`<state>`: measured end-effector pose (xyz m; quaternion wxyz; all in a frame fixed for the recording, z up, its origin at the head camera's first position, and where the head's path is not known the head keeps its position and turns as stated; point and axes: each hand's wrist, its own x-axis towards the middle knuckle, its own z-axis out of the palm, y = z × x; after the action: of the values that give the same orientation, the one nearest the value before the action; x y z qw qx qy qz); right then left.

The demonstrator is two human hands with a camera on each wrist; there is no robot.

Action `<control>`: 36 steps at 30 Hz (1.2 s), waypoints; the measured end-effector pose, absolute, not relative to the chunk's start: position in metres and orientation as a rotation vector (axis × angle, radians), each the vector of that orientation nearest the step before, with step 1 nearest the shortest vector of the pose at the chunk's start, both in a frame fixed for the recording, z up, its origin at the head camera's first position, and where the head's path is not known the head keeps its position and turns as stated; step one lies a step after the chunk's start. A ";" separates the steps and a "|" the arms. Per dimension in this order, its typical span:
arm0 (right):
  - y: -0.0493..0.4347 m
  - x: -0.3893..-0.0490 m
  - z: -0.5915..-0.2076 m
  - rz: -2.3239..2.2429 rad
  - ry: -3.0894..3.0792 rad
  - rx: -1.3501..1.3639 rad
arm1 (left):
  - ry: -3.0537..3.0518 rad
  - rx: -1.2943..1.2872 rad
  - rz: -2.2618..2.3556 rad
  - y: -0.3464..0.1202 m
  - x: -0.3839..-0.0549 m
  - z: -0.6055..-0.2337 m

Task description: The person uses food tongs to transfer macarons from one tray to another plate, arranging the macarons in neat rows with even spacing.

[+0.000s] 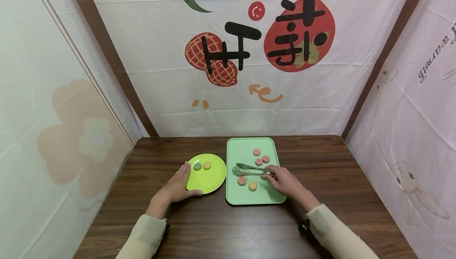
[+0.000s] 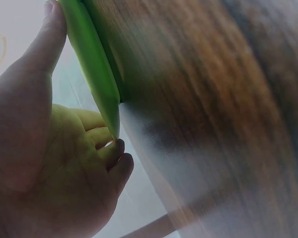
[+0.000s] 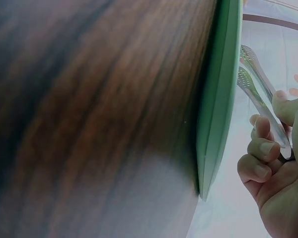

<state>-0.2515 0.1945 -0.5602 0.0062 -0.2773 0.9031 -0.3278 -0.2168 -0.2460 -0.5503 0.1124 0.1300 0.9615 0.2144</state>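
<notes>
My left hand [image 1: 179, 183] touches the left rim of a round yellow-green plate [image 1: 215, 181], its fingers and thumb spread along the edge. On that plate lie a green macaron [image 1: 197, 166] and a yellow macaron [image 1: 207, 165]. Metal tongs [image 3: 260, 101] with perforated tips are held in my right hand [image 1: 286, 181] over a pale green tray [image 1: 233, 195]. The tong arms stand apart, their tips near a green macaron [image 1: 235, 169] on the tray. Pink macarons, one of them front left [image 1: 242, 181], and a yellow macaron [image 1: 252, 186] lie around. Another green macaron is partly hidden by my right hand.
Plate and tray stand side by side on a dark wooden table [image 1: 221, 227]. A printed white cloth [image 1: 164, 96] hangs behind the table, and more cloth hangs at both sides. Three pink macarons [image 1: 259, 162] lie in the tray's far half.
</notes>
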 end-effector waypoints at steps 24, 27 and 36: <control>0.194 -0.251 -0.559 -1.018 2.844 -0.888 | 2.829 0.364 0.634 -0.246 -0.215 -0.551; 0.193 -0.251 -0.559 -1.024 2.851 -0.896 | 2.826 0.363 0.632 -0.246 -0.216 -0.552; 0.191 -0.252 -0.557 -1.031 2.845 -0.890 | 2.827 0.371 0.628 -0.248 -0.217 -0.553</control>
<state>-0.2519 0.1915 -0.5568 -0.0064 -0.2820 0.9020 -0.3268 -0.2172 -0.2477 -0.5527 0.1108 0.1264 0.9623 0.2136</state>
